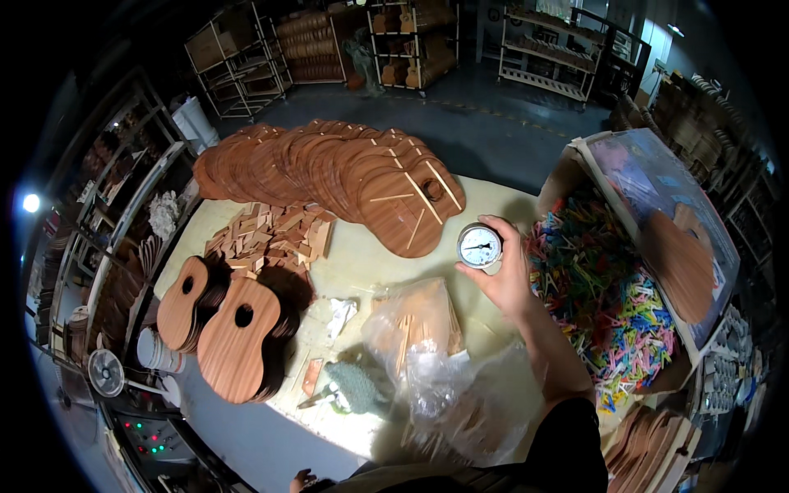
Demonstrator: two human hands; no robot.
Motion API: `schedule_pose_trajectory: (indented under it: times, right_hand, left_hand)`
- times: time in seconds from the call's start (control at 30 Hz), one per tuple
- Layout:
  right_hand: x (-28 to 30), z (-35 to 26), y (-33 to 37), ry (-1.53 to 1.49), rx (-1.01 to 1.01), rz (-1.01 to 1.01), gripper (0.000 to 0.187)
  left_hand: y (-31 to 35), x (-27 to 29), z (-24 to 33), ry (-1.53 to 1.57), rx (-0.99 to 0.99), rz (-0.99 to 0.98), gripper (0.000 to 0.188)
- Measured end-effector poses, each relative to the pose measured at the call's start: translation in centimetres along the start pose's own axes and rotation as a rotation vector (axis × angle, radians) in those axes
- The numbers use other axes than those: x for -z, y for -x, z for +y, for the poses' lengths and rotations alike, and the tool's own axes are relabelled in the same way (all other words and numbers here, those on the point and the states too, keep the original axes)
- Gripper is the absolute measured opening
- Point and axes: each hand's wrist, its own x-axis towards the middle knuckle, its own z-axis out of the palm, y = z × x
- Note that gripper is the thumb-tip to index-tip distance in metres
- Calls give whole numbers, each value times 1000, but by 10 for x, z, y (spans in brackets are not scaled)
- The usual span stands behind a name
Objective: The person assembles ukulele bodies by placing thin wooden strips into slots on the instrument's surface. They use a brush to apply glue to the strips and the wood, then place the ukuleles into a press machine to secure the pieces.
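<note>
Reddish-brown guitar tops (329, 177), a white-faced silver-rimmed gauge (479, 246), multicoloured clothespins (600, 287), and a pale yellow tabletop (362, 263).

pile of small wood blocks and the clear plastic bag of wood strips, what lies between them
In the head view, a bare stretch of pale tabletop lies between the pile of small wood blocks and the clear plastic bag of wood strips, with a crumpled white scrap at its lower edge.

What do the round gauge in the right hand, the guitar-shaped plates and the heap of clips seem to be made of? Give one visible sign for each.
Round gauge, held by the right hand: probably metal casing, shiny silver rim, glossy clear face.
Guitar-shaped plates: thin wood, reddish-brown grain, matte, apparently unvarnished.
Clips: likely plastic, given the bright mixed colours.
</note>
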Motion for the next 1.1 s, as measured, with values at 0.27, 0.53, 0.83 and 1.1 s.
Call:
schedule_pose_trajectory:
  times: [0.27, 0.53, 0.83, 1.1]
  right_hand:
    - [36, -120, 9, 72, 236, -96, 69]
    - [51, -201, 51, 145, 155, -90, 69]
    - [38, -261, 100, 177, 150, -28, 48]
    - [31, -284, 128, -1252, -766, 135, 40]
  left_hand:
    - [-4, -12, -46, 66, -93, -13, 45]
    - [-18, -10, -68, 97, -98, -110, 44]
    - [-31, 8, -84, 113, -161, -160, 43]
    - [-42, 14, -94, 90, -186, -202, 42]
